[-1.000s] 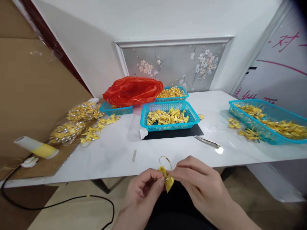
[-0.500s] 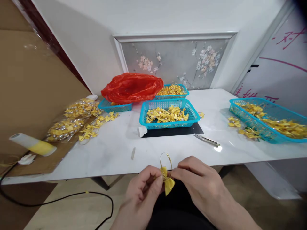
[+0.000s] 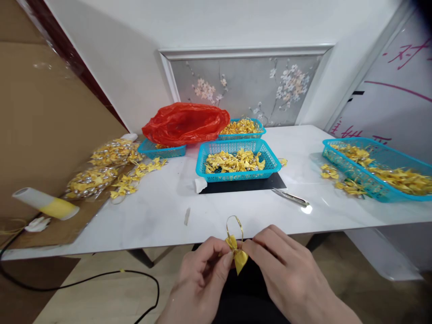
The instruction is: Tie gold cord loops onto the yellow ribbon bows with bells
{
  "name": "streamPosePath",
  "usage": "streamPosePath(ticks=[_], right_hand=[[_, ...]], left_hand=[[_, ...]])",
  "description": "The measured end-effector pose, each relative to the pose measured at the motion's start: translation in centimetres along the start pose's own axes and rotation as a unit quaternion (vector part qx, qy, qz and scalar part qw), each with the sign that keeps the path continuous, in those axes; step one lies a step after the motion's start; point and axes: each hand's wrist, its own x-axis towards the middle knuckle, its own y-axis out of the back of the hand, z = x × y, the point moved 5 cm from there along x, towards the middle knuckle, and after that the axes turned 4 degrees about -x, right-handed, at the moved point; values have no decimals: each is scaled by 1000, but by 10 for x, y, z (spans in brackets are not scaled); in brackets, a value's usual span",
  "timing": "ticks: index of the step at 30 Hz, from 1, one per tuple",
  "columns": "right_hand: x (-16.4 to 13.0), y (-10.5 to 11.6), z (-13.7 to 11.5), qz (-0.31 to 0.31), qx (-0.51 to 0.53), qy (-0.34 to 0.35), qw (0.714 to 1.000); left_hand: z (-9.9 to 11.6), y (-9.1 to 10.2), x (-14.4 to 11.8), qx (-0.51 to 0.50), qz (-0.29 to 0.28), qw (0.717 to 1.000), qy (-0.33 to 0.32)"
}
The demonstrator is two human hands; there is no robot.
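Just off the table's front edge, a yellow ribbon bow (image 3: 240, 258) with a thin gold loop (image 3: 235, 217) standing up from it is between my two hands. My left hand (image 3: 205, 276) is closed, its thumb and index finger pinching the bow from the left. From the right, my right hand (image 3: 286, 265) is closed too, fingertips pressed together at the bow's edge by the foot of the loop. Those fingers hide exactly what they grip. More such bows fill the blue basket (image 3: 238, 177) beyond my hands.
Tweezers (image 3: 290, 197) lie right of a black mat (image 3: 243, 185) under the middle basket. At right stands another blue basket (image 3: 367, 180) with loose bows beside it. A red plastic bag (image 3: 185, 123), bagged bows (image 3: 92, 180) and a white-yellow roll (image 3: 47, 203) are at left.
Both hands have shifted slightly right and down with the bow. The bow has turned a little, and the right hand's fingers have moved closer to it.
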Motion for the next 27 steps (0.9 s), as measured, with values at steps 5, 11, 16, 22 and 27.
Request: streamPosePath(ticks=[5, 11, 16, 22, 27], right_hand=[[1, -1, 5, -38, 31, -12, 999], [4, -2, 8, -41, 67, -13, 997], [2, -4, 7, -28, 98, -35, 994], [-5, -8, 1, -24, 87, -59, 994], [-3, -12, -7, -16, 45, -18, 999]], left_hand=[[0, 1, -1, 4, 19, 1000, -13], [-4, -2, 1, 30, -55, 998, 5], [-5, -4, 4, 47, -88, 995, -2], [2, -6, 7, 94, -48, 992, -66], [7, -8, 6, 134, -12, 979, -151]])
